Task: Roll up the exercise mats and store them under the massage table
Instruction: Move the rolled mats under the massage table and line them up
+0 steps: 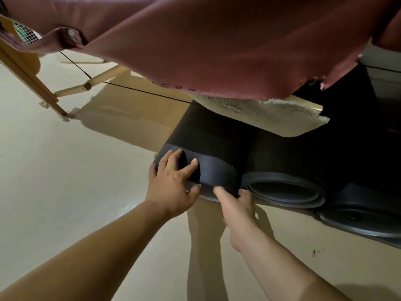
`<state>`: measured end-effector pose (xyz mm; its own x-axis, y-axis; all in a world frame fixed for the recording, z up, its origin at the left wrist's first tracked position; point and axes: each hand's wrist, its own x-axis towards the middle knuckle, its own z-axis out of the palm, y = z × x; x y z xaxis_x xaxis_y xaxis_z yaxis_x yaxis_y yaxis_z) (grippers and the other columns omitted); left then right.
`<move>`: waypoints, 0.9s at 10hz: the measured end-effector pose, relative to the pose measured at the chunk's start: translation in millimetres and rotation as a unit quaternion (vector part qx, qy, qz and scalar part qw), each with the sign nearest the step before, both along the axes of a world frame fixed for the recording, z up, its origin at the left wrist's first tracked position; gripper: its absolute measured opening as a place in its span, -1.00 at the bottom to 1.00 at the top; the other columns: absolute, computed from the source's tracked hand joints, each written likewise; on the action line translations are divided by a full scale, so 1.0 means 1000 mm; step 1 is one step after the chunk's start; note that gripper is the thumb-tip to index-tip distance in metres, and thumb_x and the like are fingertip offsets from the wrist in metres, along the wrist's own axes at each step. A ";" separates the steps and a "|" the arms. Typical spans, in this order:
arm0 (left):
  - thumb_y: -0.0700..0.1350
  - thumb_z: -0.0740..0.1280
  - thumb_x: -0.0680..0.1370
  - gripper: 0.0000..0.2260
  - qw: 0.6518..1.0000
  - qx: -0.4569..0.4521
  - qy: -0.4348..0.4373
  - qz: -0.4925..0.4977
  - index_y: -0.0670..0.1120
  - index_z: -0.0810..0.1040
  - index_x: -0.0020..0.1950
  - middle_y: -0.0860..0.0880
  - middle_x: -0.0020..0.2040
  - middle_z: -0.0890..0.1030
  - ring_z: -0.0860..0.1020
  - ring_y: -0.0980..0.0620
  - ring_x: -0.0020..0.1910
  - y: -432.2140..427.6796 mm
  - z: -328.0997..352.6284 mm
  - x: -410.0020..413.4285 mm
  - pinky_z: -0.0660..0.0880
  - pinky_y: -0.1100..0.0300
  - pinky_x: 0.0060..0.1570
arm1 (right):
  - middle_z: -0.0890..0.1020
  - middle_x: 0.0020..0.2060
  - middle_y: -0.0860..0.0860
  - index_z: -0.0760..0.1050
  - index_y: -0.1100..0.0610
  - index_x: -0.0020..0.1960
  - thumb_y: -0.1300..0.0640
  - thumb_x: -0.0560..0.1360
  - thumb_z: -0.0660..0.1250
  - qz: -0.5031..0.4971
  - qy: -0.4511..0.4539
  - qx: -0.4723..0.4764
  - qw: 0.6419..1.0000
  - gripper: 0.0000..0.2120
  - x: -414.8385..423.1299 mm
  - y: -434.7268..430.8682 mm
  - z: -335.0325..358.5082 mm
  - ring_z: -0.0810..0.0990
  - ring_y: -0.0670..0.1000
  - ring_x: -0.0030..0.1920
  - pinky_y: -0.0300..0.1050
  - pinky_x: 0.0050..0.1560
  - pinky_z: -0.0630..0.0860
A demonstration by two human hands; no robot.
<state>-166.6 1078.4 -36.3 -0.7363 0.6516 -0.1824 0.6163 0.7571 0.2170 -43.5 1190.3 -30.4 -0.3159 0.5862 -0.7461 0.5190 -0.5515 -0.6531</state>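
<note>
Step, as judged: sliding black rolled foam exercise mat deeper under maroon vinyl-covered massage table overhead.

Left hand flat on roll's near end, fingers spread, pressing. Right hand just beside it, index and thumb clamped on roll's lower rim; other fingers hidden. Hands near, not touching.

Advice: push straight along roll's axis, pin outer flap so coil cannot unwind.

Roll matte, pebbled, thick-walled, lying against second black coiled mat right of right hand.

Three mats, two hands, one table
</note>
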 end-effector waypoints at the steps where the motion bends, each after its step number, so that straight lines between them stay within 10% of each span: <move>1: 0.28 0.31 0.60 -0.42 0.999 0.044 -0.026 0.012 0.34 0.26 0.61 0.01 0.70 -0.02 -0.11 -0.16 0.68 -0.004 0.008 -0.007 0.03 -0.31 0.59 | 0.43 0.49 0.14 0.23 0.01 0.57 -0.27 0.51 0.47 -0.064 -0.011 -0.106 0.992 -0.22 -0.023 0.009 0.004 0.45 0.26 0.46 0.25 0.40 0.50; 4: 0.02 0.45 0.62 -0.32 0.966 0.164 -0.116 0.165 0.15 0.21 0.67 -0.03 0.53 0.47 0.47 -0.13 0.45 -0.019 0.021 -0.031 0.50 -0.01 0.34 | 0.26 0.64 0.12 0.10 0.07 0.67 -0.45 0.53 0.26 -0.054 -0.010 -0.150 0.987 -0.08 -0.035 0.000 -0.005 0.27 0.24 0.60 0.18 0.55 0.30; 6: 0.08 0.32 0.69 -0.44 0.977 0.151 -0.080 0.131 0.13 0.24 0.67 -0.08 0.41 0.47 0.43 -0.14 0.35 -0.001 0.025 -0.034 0.46 0.03 0.28 | 0.41 0.57 0.07 0.30 0.02 0.63 -0.51 0.54 0.10 0.000 0.052 -0.066 0.996 -0.15 -0.030 0.012 -0.036 0.39 0.13 0.55 0.17 0.51 0.33; 9: 0.47 0.01 0.57 -0.23 0.969 0.146 -0.129 0.154 0.17 0.02 0.71 -0.04 0.63 0.19 0.11 -0.12 0.61 0.019 0.024 -0.007 0.30 -0.09 0.50 | 0.18 0.67 0.05 0.02 -0.15 0.70 -0.65 0.31 0.27 -0.053 0.091 -0.165 0.981 0.12 -0.024 0.010 -0.019 0.17 0.18 0.65 0.30 0.58 0.17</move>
